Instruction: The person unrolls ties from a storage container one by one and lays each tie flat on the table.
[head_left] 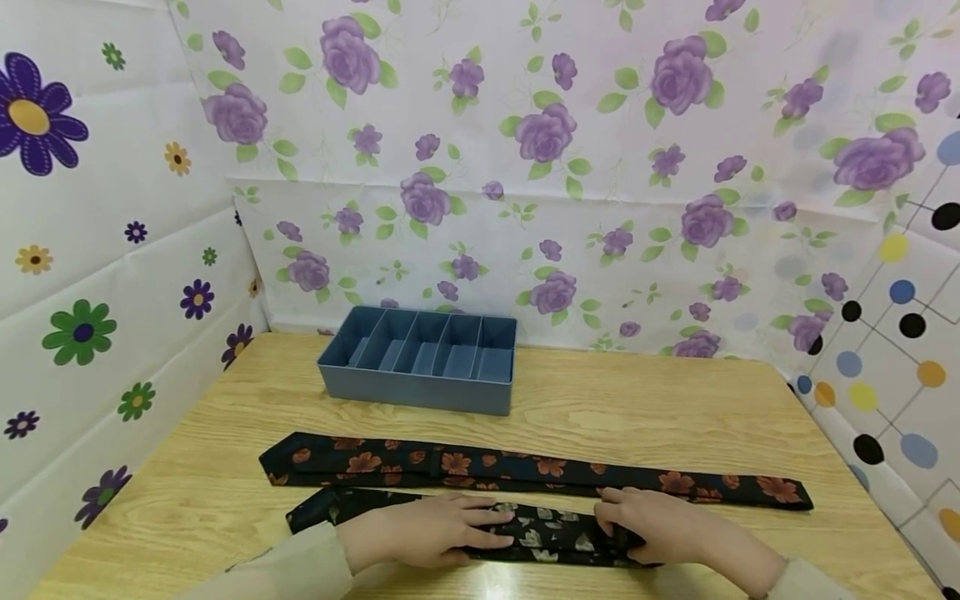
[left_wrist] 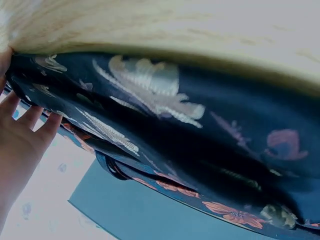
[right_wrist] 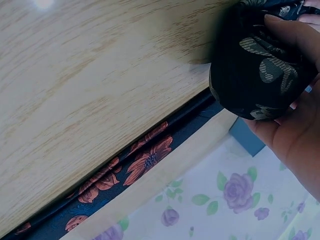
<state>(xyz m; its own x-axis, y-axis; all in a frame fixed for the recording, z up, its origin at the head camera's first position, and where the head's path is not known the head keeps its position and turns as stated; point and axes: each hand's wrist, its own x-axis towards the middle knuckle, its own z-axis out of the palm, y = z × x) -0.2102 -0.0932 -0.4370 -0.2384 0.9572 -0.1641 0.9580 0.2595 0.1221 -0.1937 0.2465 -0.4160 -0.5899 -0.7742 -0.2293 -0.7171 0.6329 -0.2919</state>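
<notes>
A black necktie with pale floral figures (head_left: 551, 533) lies folded along the near side of the table. My left hand (head_left: 431, 529) rests on its middle, fingers stretched out flat over the cloth. At the tie's right end, my right hand (head_left: 660, 525) grips the fabric between thumb and fingers. In the right wrist view that end of the black necktie (right_wrist: 270, 75) forms a rounded fold inside the hand. Just beyond it, a dark necktie with orange flowers (head_left: 551, 467) stretches lengthwise across the table, touched by neither palm.
Behind the neckties stands a blue-grey organizer box (head_left: 420, 392) with several compartments. The wooden table (head_left: 637, 400) meets a wall covering with purple roses (head_left: 543, 133) at the back. Patterned sheets also hang at the left and right sides.
</notes>
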